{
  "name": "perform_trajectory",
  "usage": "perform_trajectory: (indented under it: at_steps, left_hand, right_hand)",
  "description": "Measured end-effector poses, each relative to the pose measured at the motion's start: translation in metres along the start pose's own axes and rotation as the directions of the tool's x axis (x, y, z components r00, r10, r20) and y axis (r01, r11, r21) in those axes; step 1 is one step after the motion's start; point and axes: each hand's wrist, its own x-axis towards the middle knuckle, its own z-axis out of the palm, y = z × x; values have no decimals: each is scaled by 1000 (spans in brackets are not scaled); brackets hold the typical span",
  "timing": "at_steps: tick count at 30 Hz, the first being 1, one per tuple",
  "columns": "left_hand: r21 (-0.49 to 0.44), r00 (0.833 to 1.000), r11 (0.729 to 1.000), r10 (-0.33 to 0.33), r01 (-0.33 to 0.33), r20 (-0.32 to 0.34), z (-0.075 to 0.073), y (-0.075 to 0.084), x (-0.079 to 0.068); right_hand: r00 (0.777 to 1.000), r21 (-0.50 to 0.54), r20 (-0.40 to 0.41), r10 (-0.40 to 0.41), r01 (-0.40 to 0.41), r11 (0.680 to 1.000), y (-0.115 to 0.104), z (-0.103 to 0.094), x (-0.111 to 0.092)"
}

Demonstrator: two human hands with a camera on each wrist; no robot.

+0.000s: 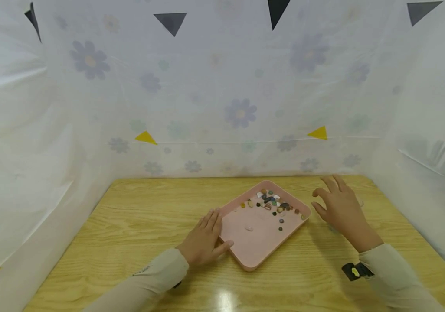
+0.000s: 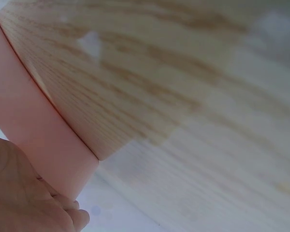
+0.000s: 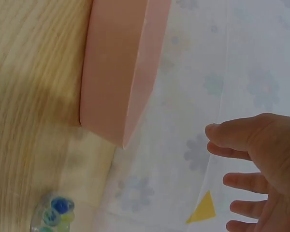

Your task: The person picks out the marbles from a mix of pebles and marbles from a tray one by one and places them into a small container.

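Observation:
A pink rectangular tray (image 1: 259,242) lies at an angle on the wooden table, its tall side wall (image 3: 113,63) filling the top of the right wrist view. Small mixed stones (image 1: 273,200) cluster toward its far right corner, and one pale stone (image 1: 249,228) lies apart near the middle. My left hand (image 1: 204,238) rests along the tray's left edge with fingers straight and the thumb over the rim. Raised above the table to the right of the tray is my right hand (image 1: 339,208), its thumb and forefinger apart and nothing seen between them.
Below the right hand, a clear container (image 3: 36,220) with blue and green glassy balls stands on the table (image 1: 148,203), mostly hidden by the hand in the head view. White flowered sheeting (image 1: 207,86) walls the back and both sides.

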Motion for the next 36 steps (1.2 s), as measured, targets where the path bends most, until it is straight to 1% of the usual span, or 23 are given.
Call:
perform_trajectory:
  at_steps: [3,5,8,11,14,18,24,25,27,31,32,34,36]
  left_hand:
    - [-8,1000,1000,3,-3,-10,2,0,0]
    - [-1,1000,1000,0,0,-8,2,-1,0]
    - [10,1000,1000,-4,4,-1,3,-1,0]
    - [12,1000,1000,-8,8,10,2,0,0]
    - [7,1000,1000,-10,10,22,1,2,0]
    - [7,1000,1000,-10,10,26,-2,3,-1]
    - [17,1000,1000,-15,15,16,-5,3,-1]
    - [18,1000,1000,-16,15,14,-5,3,-1]
    - [20,1000,1000,-14,14,13,-5,2,0]
    - [22,1000,1000,-11,11,19,-2,2,0]
    - [22,1000,1000,-11,10,21,-1,2,0]
    - [21,1000,1000,-12,11,20,-1,2,0]
    - [17,1000,1000,-12,12,15,-1,2,0]
  right_hand:
    - [998,5,59,-23,23,1000,-9,14,4]
    - [994,11,112,-13,11,1000,-14,23,5]
    - [981,-3,190,26,-26,1000,-18,34,6]
    - [967,-16,242,74,-72,997,-21,42,7]
    - [952,-14,277,131,-132,991,-22,47,5]
    - [923,-1,321,213,-224,975,-23,51,2]
    - [900,-5,333,282,-297,955,-23,55,2]
    - [894,-4,341,291,-309,951,-23,56,2]
    - [874,7,370,315,-341,940,-23,57,5]
    - [821,-27,440,364,-394,919,-25,62,10]
    - [810,-37,452,373,-400,916,-26,62,11]
    - [802,-61,462,379,-398,915,-27,63,13]
    - [805,-69,457,377,-391,918,-29,63,15]
